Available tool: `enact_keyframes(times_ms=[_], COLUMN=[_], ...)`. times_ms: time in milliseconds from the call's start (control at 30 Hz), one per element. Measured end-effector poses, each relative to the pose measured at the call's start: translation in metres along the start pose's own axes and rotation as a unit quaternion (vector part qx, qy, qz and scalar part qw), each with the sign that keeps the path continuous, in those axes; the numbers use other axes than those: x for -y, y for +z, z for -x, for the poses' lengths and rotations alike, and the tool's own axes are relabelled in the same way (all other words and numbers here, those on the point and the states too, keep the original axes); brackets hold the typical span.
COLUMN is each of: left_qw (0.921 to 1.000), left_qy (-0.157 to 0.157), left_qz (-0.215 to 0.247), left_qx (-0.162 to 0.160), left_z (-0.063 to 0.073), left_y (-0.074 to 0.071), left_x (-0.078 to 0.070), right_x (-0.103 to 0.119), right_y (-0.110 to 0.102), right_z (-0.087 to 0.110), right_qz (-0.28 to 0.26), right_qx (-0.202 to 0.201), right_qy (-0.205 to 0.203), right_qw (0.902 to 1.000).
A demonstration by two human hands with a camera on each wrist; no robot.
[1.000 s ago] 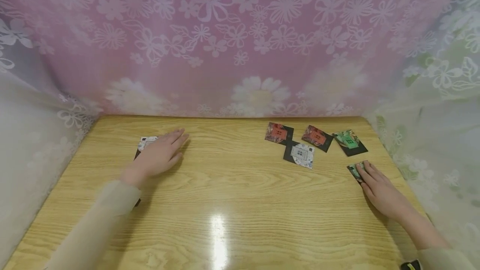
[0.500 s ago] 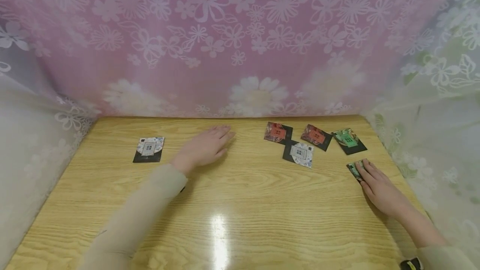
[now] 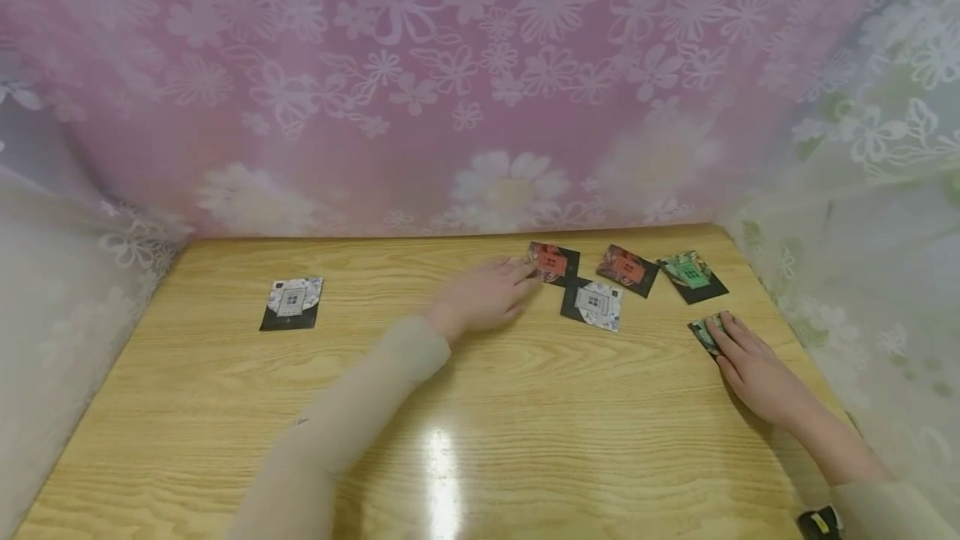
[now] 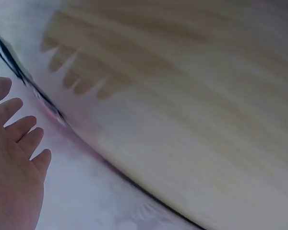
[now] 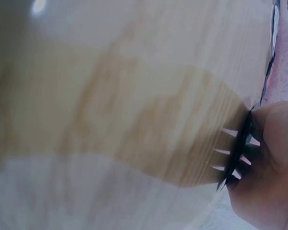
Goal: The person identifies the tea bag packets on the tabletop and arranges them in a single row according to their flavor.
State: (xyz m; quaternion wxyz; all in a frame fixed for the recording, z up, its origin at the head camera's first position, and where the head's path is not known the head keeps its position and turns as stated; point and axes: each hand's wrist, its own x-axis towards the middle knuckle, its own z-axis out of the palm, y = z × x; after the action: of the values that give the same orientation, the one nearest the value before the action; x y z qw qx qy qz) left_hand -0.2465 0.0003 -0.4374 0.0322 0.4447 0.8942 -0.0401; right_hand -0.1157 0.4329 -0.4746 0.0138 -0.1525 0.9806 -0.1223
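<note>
Six flat printed packets on wood-grain table [image 3: 525, 423]; what's inside them can't be told. White-and-black packet [image 3: 291, 304] alone at left. Right-hand group: left red packet [image 3: 555, 263] near the far edge, second white packet [image 3: 592, 305] just in front, its corner meeting the red one's. Right red packet [image 3: 628, 270] further right, then far green packet [image 3: 693, 276] just beside it. Near green packet [image 3: 702, 338] lies in front of that, partly under right hand [image 3: 761, 377].

Left hand [image 3: 487, 294]: fingers extended, small gaps between them in the left wrist view. Fingertips overlap left edge of left red packet in the head view; actual contact can't be told. No grip visible.

Right hand: fingers mostly straight, laid on top of near green packet, touching it; packet's lower corner sticks out left of them. Right wrist view catches it edge-on as a dark strip against the fingers; how firmly they press can't be told.

Pose: left arm crosses the table diagonally from the bottom, pale sleeve [image 3: 360, 407] to the wrist, palm down, hand pointing to the far right. Right arm enters at lower right, palm down, hand pointing up and left toward the packets. Dark object with yellow mark [image 3: 819, 523] beside right cuff. Flowered pink curtain [image 3: 487, 90] behind table.
</note>
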Motion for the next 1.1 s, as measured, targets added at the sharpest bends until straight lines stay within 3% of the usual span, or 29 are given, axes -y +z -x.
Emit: enact_keyframes(times_ms=[333, 600, 833, 1100], left_qw=[0.9984, 0.9957, 0.9896, 0.9876], left_qy=[0.028, 0.052, 0.069, 0.075], left_qz=[-0.045, -0.064, -0.106, -0.118], left_qx=[0.017, 0.043, 0.07, 0.073], left_z=[-0.049, -0.074, -0.079, -0.068], left_y=[-0.005, -0.005, 0.002, 0.007], left_x=[-0.032, -0.054, -0.065, -0.069], right_x=[-0.002, -0.007, -0.006, -0.006], right_y=[0.001, 0.003, 0.002, 0.003], right_z=[-0.001, -0.001, -0.001, 0.0], right_qz=[0.007, 0.004, -0.006, -0.012], right_qx=[0.001, 0.0, 0.003, 0.005], right_qy=[-0.003, -0.005, -0.002, 0.0], right_qw=[1.0, 1.0, 1.0, 0.9999])
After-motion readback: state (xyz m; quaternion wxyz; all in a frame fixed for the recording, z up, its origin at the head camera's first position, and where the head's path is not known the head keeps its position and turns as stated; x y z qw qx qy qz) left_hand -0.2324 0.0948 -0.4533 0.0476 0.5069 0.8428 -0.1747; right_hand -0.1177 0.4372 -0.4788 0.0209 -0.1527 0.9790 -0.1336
